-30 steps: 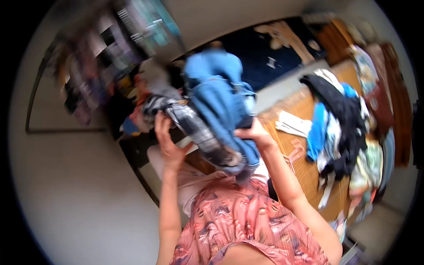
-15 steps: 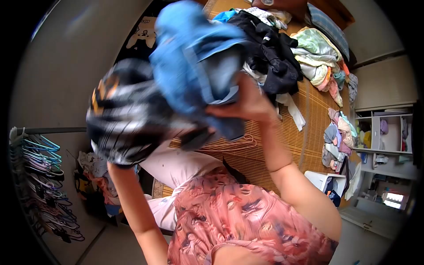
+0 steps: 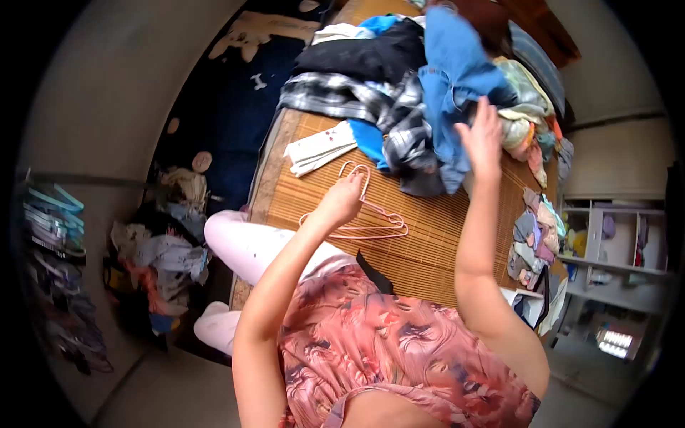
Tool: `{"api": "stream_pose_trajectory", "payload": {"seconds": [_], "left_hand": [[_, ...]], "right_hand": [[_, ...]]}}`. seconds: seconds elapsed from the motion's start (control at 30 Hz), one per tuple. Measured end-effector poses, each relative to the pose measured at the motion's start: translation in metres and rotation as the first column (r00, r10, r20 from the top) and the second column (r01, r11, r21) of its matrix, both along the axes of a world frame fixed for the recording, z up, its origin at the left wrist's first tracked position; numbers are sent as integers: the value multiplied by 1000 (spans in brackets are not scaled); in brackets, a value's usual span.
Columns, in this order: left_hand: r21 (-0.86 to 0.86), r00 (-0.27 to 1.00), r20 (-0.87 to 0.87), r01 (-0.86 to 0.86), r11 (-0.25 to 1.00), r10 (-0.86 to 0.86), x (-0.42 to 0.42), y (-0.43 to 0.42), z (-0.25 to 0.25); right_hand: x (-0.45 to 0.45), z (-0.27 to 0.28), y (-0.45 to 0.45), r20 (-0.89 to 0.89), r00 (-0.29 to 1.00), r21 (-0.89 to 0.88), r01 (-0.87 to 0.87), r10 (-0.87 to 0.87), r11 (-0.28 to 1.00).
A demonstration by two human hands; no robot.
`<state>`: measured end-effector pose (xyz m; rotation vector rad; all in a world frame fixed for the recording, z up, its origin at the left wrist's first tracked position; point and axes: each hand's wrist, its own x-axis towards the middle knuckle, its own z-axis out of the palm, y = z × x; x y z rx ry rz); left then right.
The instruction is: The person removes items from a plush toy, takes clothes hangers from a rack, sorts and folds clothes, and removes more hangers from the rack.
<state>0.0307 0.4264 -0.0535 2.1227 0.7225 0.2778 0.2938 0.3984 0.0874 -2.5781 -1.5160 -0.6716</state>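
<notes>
My left hand [image 3: 341, 200] is at the hooks of the pink hangers [image 3: 385, 222] lying on the slatted mat [image 3: 428, 250], its fingers closed around something I cannot make out. My right hand [image 3: 484, 139] has its fingers spread at the lower edge of the blue denim garment [image 3: 457, 78]. That garment lies on the pile at the top. Beside it a black-and-white checked garment [image 3: 339, 96] stretches over a black garment [image 3: 371, 57]. Folded white cloth [image 3: 321, 148] rests left of a bright blue piece [image 3: 368, 143].
Light green and yellow clothes [image 3: 528, 89] lie at the right, with a smaller heap [image 3: 535, 232] below. More clothes [image 3: 168, 260] are heaped at the left, near hanging hangers [image 3: 53, 228]. A shelf unit [image 3: 617, 242] stands at far right.
The checked and denim garments, held up in my hands before, now lie on the pile. My left hand has moved to the pink hangers. My right hand has come off the denim and opened.
</notes>
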Motion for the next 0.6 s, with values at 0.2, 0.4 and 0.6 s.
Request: {"api": "stream_pose_trajectory", "payload": {"seconds": [0.2, 0.4, 0.6], "left_hand": [[-62, 865, 241, -439, 896, 440, -94, 8, -27], [-294, 339, 293, -858, 421, 894, -185, -4, -27], [-306, -64, 141, -952, -18, 988, -285, -28, -98]], "right_hand": [[-125, -125, 26, -634, 603, -164, -717, 485, 678], [-312, -127, 31, -798, 82, 74, -970, 597, 232], [-446, -223, 58, -863, -165, 256, -958, 478, 130]]}}
